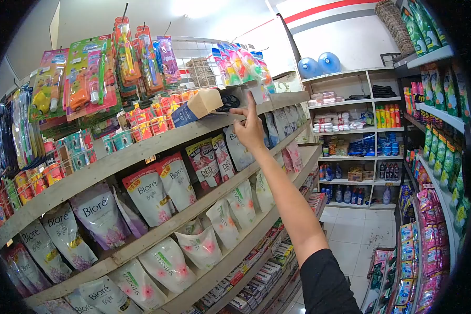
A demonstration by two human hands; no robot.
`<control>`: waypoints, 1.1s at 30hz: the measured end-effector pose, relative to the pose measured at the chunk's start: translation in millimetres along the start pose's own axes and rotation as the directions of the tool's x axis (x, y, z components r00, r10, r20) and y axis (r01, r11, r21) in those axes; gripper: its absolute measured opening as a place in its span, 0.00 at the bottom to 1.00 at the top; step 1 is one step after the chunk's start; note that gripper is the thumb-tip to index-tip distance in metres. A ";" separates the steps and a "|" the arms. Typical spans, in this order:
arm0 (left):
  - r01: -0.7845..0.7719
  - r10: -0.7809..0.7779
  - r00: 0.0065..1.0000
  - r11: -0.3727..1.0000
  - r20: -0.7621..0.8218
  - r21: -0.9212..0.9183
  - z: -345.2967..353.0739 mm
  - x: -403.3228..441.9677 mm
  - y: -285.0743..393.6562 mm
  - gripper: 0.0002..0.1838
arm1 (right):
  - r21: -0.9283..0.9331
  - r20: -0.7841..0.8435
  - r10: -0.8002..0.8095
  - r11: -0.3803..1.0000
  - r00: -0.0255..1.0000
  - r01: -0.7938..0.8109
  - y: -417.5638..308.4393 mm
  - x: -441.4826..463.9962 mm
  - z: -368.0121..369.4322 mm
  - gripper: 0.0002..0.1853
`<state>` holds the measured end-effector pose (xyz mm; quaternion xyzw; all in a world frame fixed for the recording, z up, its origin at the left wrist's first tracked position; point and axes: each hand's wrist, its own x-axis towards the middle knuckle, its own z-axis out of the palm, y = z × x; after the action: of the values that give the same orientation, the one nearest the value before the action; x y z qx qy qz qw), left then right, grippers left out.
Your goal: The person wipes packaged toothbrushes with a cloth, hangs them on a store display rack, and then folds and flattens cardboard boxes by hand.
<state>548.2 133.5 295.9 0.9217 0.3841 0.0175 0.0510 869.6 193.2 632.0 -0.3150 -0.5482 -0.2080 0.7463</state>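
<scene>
My right hand (251, 130) is raised at the top shelf's front edge, reaching in from the lower right in a black sleeve (331, 285). One finger points upward and the others are apart; nothing shows in its grip. Just behind the fingers is an open box (240, 94) with dark looped items (228, 101) inside. To its left, a cream and blue box (198, 107) lies tilted on the shelf edge. White Bioré refill pouches (176, 180) stand on the shelf below. My left hand is out of view.
Carded children's toothbrushes (93, 78) hang at the upper left. Shinzui pouches (167, 264) fill a lower shelf. A tiled aisle (345, 235) runs between this rack and the right-hand shelves (438, 115). A back shelf unit (345, 183) holds bottles and packets.
</scene>
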 end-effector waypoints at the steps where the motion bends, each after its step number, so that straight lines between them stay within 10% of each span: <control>1: -0.002 0.002 1.000 1.000 0.005 0.008 1.9 0.1 1.3 0.21 | -0.045 -0.012 -0.028 0.999 1.000 0.027 -0.4 -1.1 -0.1 0.42; 11: 0.005 -0.005 1.000 1.000 0.004 -0.006 7.3 1.3 5.4 0.22 | -0.233 0.047 0.000 0.972 0.999 0.011 -17.3 -6.1 -8.8 0.18; 17: 0.031 -0.036 0.998 0.994 -0.050 -0.100 4.6 -7.7 -3.3 0.22 | -0.063 -0.360 0.077 0.992 0.930 -0.106 5.4 -26.4 -4.1 0.26; 24: 0.119 -0.159 0.979 0.954 -0.125 -0.276 14.9 -44.1 -30.3 0.22 | -0.327 -0.444 -0.391 0.909 0.806 0.260 -6.9 -27.3 -4.8 0.16; 28: 0.219 -0.302 0.940 0.891 -0.157 -0.398 39.8 -92.5 -52.1 0.22 | 0.151 -0.146 -0.074 0.984 0.987 0.096 -23.8 -50.1 9.8 0.07; 33: 0.330 -0.487 0.858 0.766 -0.164 -0.551 87.1 -159.5 -71.5 0.22 | 0.613 -0.237 0.060 0.784 0.970 0.101 -99.0 -97.5 7.9 0.07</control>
<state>391.6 63.3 202.7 0.7547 0.5621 0.2440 0.2345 768.8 124.5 565.0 -0.0180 -0.4937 -0.0614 0.8673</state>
